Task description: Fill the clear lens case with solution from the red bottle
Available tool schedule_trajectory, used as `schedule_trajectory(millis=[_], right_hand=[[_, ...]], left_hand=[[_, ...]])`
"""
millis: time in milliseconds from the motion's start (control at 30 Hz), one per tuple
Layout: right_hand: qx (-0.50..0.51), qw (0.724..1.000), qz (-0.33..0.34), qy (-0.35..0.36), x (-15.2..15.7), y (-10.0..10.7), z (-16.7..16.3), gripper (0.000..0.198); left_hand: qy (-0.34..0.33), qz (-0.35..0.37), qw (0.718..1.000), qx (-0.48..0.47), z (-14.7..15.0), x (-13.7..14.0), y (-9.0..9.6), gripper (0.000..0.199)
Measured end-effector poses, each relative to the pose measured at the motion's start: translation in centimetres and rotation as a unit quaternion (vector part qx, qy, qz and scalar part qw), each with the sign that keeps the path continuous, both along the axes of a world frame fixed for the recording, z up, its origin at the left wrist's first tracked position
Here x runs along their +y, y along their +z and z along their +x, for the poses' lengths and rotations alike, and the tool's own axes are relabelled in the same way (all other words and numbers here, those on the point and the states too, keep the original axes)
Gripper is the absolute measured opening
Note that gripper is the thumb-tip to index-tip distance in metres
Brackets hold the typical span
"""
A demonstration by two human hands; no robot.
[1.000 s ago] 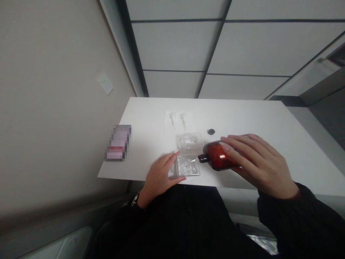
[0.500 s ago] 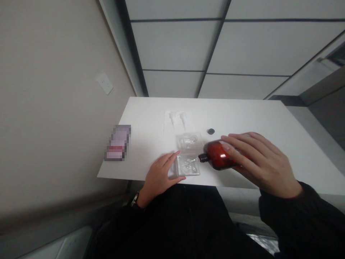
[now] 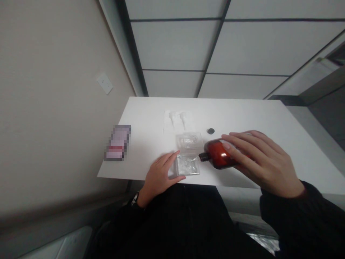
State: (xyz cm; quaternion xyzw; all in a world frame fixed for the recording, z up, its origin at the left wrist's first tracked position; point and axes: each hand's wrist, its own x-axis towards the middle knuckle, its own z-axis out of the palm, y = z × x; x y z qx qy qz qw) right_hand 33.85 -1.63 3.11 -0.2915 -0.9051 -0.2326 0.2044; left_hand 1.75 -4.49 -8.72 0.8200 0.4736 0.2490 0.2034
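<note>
A red-brown see-through bottle [image 3: 219,154] lies tipped on its side in my right hand [image 3: 265,163], which is wrapped over its body from above. Its dark threaded neck [image 3: 204,157] points left, at the right edge of a small clear plastic box [image 3: 188,166]. Clear liquid and wet glints show inside the box. My left hand [image 3: 160,172] steadies the box from the left, forefinger at its back corner and thumb at its front corner. The box's clear lid [image 3: 190,141], marked with a round shape, lies folded open behind it.
A small dark cap [image 3: 210,131] rests behind the bottle. Two whitish nozzle-like pieces [image 3: 183,117] lie farther back. A blurred-out pinkish object [image 3: 118,143] sits at the left end of the white table [image 3: 145,118]. The front edge runs close before my body.
My right hand and the bottle have risen very slightly. The stream at the bottle's mouth, plain before, is now thin or hardly visible. My left hand has stayed put.
</note>
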Motion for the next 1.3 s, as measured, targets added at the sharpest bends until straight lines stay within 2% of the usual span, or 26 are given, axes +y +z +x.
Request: schedule_trajectory(millis=[367,633,733,833,1100,1300], right_hand=[[0.024,0.999,-0.032,-0.012,-0.1,-0.4,-0.1,0.069],[0.128,0.989,-0.077,-0.018,-0.5,-1.9,-1.3,0.068],[0.213,0.969,-0.12,-0.023,-0.8,-3.0,-1.3,0.066],[0.296,0.941,-0.156,-0.054,-1.3,-4.4,-1.0,0.073],[0.456,0.864,-0.143,-0.159,-2.9,-9.4,0.3,0.08],[0.5,0.834,-0.16,-0.171,-3.4,-12.0,0.6,0.077]], left_hand=[[0.001,0.004,1.0,0.001,0.1,0.1,0.2,0.086],[0.006,-0.006,1.0,0.008,0.2,0.0,0.3,0.084],[0.008,-0.015,1.0,0.003,0.2,-0.1,0.3,0.083],[0.01,-0.024,1.0,-0.008,-0.1,-0.4,0.6,0.08],[0.054,-0.052,0.997,0.016,-2.4,-0.3,1.6,0.073],[0.075,-0.064,0.995,0.035,-3.5,1.4,2.6,0.071]])
